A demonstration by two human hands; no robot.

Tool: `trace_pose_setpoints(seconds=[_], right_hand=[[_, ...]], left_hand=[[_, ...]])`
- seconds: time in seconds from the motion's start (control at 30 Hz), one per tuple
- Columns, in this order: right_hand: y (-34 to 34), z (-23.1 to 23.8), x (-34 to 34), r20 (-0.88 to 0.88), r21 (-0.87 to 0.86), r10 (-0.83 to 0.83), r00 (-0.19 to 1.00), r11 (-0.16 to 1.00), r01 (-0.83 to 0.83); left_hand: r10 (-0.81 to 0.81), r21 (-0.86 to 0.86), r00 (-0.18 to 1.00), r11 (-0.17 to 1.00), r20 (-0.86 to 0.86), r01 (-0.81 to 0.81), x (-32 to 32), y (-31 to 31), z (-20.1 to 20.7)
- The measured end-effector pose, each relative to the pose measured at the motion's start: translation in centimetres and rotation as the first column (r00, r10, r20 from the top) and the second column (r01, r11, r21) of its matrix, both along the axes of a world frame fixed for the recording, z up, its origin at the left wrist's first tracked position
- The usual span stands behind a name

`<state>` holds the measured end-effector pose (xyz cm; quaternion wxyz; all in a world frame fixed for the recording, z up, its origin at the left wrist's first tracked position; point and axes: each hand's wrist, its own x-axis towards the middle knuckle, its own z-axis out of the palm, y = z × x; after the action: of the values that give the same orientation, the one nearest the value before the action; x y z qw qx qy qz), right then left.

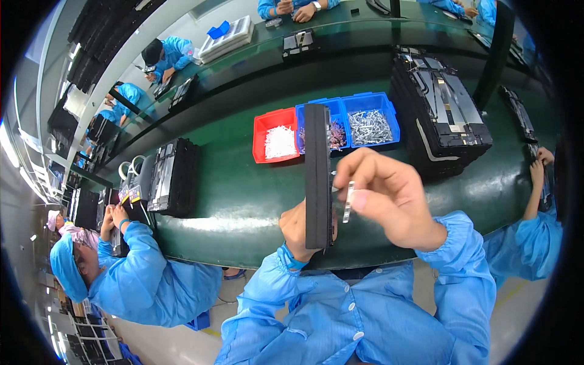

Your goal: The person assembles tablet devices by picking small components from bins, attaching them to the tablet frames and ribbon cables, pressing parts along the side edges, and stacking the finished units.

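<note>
My left hand [294,229] grips a black, flat rectangular slab [317,176] and holds it on edge above the bench; its fingers are mostly hidden behind the slab. Some small parts show along the slab's right side, but they are too edge-on to make out. Close to that side, my right hand [392,198] pinches a small, narrow silvery-clear strip [348,205] between thumb and fingers. The strip hangs nearly upright, apart from the slab as far as I can tell.
Beyond the slab stand a red bin [260,137] of white pieces and two blue bins, the right one [389,137] full of silvery parts. Stacks of black trays rise at right [447,106] and left [170,176]. Co-workers sit at both sides of the green bench [237,201].
</note>
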<state>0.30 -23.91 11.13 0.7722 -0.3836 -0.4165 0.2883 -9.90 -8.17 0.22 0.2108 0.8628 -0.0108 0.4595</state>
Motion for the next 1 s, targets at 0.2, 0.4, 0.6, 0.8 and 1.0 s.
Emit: trace_pose_setpoints(seconds=[0.2, 0.4, 0.6, 0.8, 1.0], right_hand=[[1.1, -0.6, -0.6, -0.032, -0.007, 0.019, 0.999, 1.000, -0.020], [1.4, -0.8, -0.5, 0.006, -0.076, 0.019, 1.000, 0.997, -0.018], [1.3, -0.8, -0.3, 0.053, -0.064, 0.037, 0.998, 0.997, -0.034], [1.3, -0.7, -0.2, 0.021, -0.086, 0.063, 0.998, 0.994, -0.061], [1.3, -1.0, -0.1, 0.018, -0.084, 0.062, 0.998, 0.995, -0.061]], left_hand=[[-0.035, -0.204, 0.998, 0.978, 0.058, 0.046, 0.5, -0.3, -1.7], [-0.026, -0.179, 0.996, 0.983, 0.087, 0.042, 0.5, -0.1, -2.5], [-0.031, -0.187, 0.995, 0.981, 0.090, 0.047, 0.3, -0.6, -1.5], [-0.004, -0.176, 0.996, 0.984, 0.086, 0.019, -0.1, -1.0, -0.7], [0.002, -0.195, 0.998, 0.981, 0.069, 0.011, -0.2, -1.4, 0.4]])
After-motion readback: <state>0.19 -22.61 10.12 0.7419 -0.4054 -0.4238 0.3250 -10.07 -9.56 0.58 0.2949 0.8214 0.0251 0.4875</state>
